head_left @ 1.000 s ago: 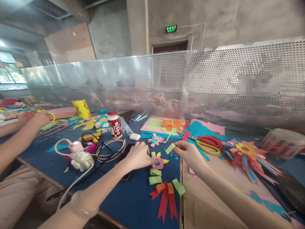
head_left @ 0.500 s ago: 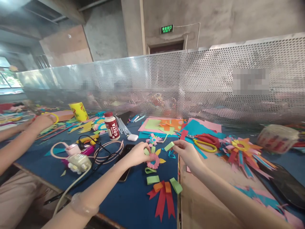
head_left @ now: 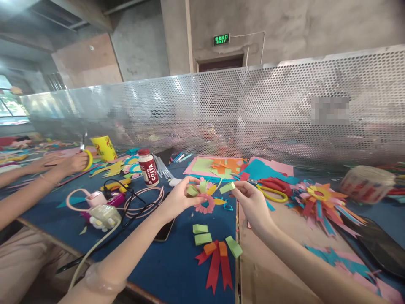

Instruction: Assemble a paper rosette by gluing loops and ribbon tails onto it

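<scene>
My left hand [head_left: 179, 197] pinches a small paper flower [head_left: 205, 199] with a pink fringed centre and green and yellow petals, lifted just above the blue table [head_left: 177, 261]. My right hand [head_left: 251, 202] holds a folded green paper strip [head_left: 227, 188] by its end, right beside the flower. Below them on the table lie loose green paper loops [head_left: 202, 234] and a red and orange ribbon shape [head_left: 217, 261].
Red and yellow scissors [head_left: 275, 188], a large paper flower [head_left: 322, 200], coloured paper sheets [head_left: 218, 165], a Costa bottle [head_left: 148, 167], a phone [head_left: 164, 230] and cables [head_left: 139, 198] lie around. Another person's hands [head_left: 71, 162] work at far left. A perforated metal screen [head_left: 253, 109] backs the table.
My left hand has picked the pink-centred flower up off the table and raised it. My right hand with the green strip has come in closer to it.
</scene>
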Motion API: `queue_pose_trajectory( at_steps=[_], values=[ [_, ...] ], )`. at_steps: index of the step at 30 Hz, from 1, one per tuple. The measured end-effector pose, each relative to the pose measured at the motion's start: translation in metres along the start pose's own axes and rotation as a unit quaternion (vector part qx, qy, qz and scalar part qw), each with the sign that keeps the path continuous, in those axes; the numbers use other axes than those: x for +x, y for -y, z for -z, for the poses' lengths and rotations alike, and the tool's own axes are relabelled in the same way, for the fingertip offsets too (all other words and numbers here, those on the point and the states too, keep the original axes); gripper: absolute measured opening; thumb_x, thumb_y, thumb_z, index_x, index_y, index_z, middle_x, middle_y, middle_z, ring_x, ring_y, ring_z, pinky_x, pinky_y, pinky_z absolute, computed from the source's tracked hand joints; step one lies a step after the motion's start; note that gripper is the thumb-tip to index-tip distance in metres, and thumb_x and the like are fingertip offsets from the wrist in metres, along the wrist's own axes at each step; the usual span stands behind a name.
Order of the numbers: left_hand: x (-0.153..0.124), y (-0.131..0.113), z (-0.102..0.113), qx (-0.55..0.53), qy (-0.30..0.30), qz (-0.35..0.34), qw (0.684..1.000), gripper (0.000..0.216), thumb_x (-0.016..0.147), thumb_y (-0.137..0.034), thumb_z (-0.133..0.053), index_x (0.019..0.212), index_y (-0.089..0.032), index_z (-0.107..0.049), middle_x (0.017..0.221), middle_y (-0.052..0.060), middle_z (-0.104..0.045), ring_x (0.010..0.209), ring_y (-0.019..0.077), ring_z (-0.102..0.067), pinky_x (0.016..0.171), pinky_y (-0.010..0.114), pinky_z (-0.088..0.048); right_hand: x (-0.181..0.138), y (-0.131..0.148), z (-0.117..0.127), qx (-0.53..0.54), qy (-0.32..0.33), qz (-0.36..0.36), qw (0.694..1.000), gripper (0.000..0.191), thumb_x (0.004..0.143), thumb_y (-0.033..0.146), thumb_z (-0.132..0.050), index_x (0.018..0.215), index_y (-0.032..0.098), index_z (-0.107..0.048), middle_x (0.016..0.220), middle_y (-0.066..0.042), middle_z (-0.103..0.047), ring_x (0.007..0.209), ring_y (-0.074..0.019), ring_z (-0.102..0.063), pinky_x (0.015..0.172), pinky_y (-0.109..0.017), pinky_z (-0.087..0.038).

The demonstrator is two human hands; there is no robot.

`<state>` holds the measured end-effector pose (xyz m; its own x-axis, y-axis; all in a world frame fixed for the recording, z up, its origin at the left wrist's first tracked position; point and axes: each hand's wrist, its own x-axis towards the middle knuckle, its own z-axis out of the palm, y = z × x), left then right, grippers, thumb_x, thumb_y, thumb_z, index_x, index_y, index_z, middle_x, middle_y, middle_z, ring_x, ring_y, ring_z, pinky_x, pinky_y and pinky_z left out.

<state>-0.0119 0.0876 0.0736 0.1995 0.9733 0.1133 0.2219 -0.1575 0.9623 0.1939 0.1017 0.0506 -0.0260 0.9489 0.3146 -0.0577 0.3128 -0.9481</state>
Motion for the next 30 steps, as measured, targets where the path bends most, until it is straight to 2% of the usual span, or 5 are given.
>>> queue_pose_trajectory(
  at_steps=[3,7,16,30],
  values=[
    [-0.005,-0.007,-0.006,-0.035,0.011,-0.004,0.999,0.049,0.068,-0.026,-0.07,0.106,-0.019,-0.042,0.078,-0.001,-0.063,0.071,0.0155,-0.063,0.064,0.026,-0.047,-0.005,0.004,-0.003,0.01,0.021,0.0,1.0,0.022,0.076,0.04,-0.061,0.078,0.018,-0.062,0.077,-0.004,-0.069,0.073,-0.0176,-0.062,0.069,-0.028,-0.046],
    [-0.008,-0.009,-0.012,-0.059,0.009,-0.021,0.998,0.049,0.069,-0.025,-0.07,0.109,-0.02,-0.042,0.08,0.0,-0.063,0.064,0.0139,-0.063,0.061,0.026,-0.047,-0.009,0.008,-0.007,0.026,0.038,0.001,0.999,0.024,0.076,0.041,-0.062,0.079,0.018,-0.062,0.08,-0.005,-0.069,0.075,-0.0184,-0.063,0.071,-0.029,-0.047],
    [-0.012,-0.017,-0.013,-0.044,-0.004,-0.015,0.999,0.049,0.07,-0.026,-0.069,0.11,-0.019,-0.041,0.076,-0.001,-0.063,0.063,0.0138,-0.062,0.061,0.027,-0.047,-0.013,0.019,-0.008,0.028,0.045,-0.006,0.999,0.022,0.076,0.04,-0.062,0.08,0.018,-0.062,0.083,-0.005,-0.07,0.081,-0.0202,-0.063,0.072,-0.029,-0.046],
    [-0.014,-0.017,-0.015,-0.023,-0.031,-0.014,0.999,0.049,0.068,-0.029,-0.07,0.107,-0.018,-0.044,0.071,-0.002,-0.061,0.06,0.0131,-0.06,0.059,0.026,-0.046,-0.015,0.02,-0.008,0.023,0.054,-0.014,0.998,0.024,0.073,0.04,-0.063,0.081,0.018,-0.061,0.083,-0.007,-0.07,0.079,-0.021,-0.063,0.068,-0.029,-0.046]
  ],
)
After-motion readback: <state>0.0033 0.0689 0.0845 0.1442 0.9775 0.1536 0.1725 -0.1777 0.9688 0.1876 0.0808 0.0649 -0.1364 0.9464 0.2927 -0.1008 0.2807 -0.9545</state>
